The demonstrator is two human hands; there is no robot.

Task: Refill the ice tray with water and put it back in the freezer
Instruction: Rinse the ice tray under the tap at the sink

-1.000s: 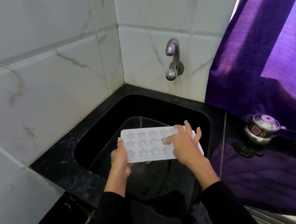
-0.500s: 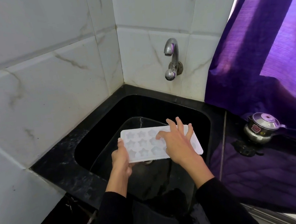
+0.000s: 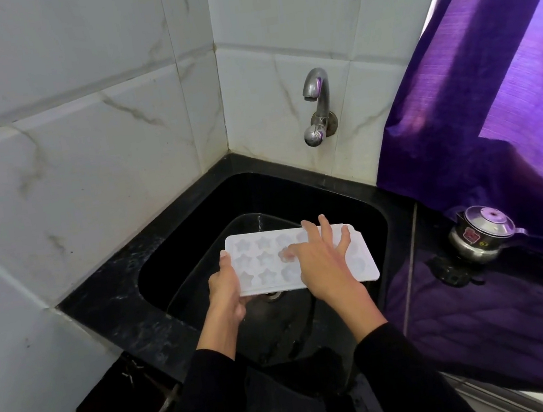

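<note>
Head view: a person stood at a black corner sink (image 3: 178, 245) set in a dark desk (image 3: 110, 306), tiled walls behind and a purple curtain (image 3: 489, 90) to the right.
Ice tray: the white ice tray (image 3: 263, 262) with star-shaped cells was held roughly level over the sink basin, above the drain, well below the tap (image 3: 317, 106). Whether the cells held any water could not be told.
Left hand: the left hand (image 3: 227, 291) gripped the tray's left end, thumb on the top edge and the other fingers curled beneath it.
Right hand: the right hand (image 3: 322, 264) lay over the tray's right half with its fingers (image 3: 312, 235) spread and nearly straight, holding nothing; the thumb tip rested in or at a middle-row cell.
Tap: no stream of water was visible from the spout.
Just changed: across the last second the right hand slid leftward over the tray, from near its right end toward the middle cells, while the left hand's grip and the tray's place over the sink stayed as they were.
Meaning for the task: this looked like wiping or checking the cells rather than filling them, so the refill seemed not yet begun.
Still to do: probably bringing the tray under the tap, filling it, and carrying it level to the freezer, which was out of view.
Nearby: a small steel lidded pot (image 3: 481, 233) sat on the desk beside the curtain.
</note>
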